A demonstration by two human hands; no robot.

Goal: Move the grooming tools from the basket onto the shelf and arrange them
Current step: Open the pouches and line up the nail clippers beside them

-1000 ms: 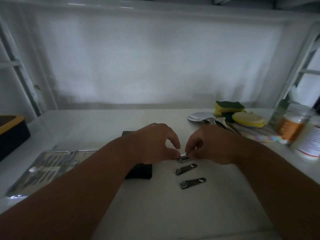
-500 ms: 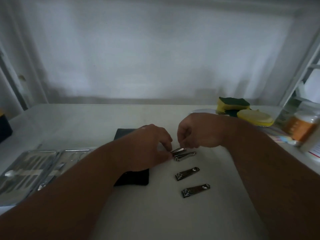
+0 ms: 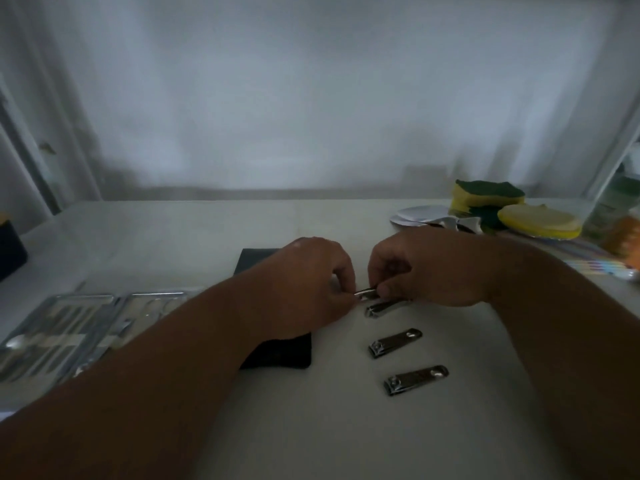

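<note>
Both my left hand (image 3: 311, 282) and right hand (image 3: 415, 271) pinch one small nail clipper (image 3: 365, 293) (a tight two-sided grip). If it slips, it could knock the clipper row (image 3: 394, 342) crooked on the shelf (image 3: 173, 237).

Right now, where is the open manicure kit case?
In the head view the manicure kit case lies open on the shelf at lower left, left of the black pouch and partly behind the left forearm.

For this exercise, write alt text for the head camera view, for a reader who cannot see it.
Two bare hands, left hand and right hand, pinch a small metal nail clipper together over a white shelf. Three more clippers lie in a row below it, an open manicure kit to the left.
</note>
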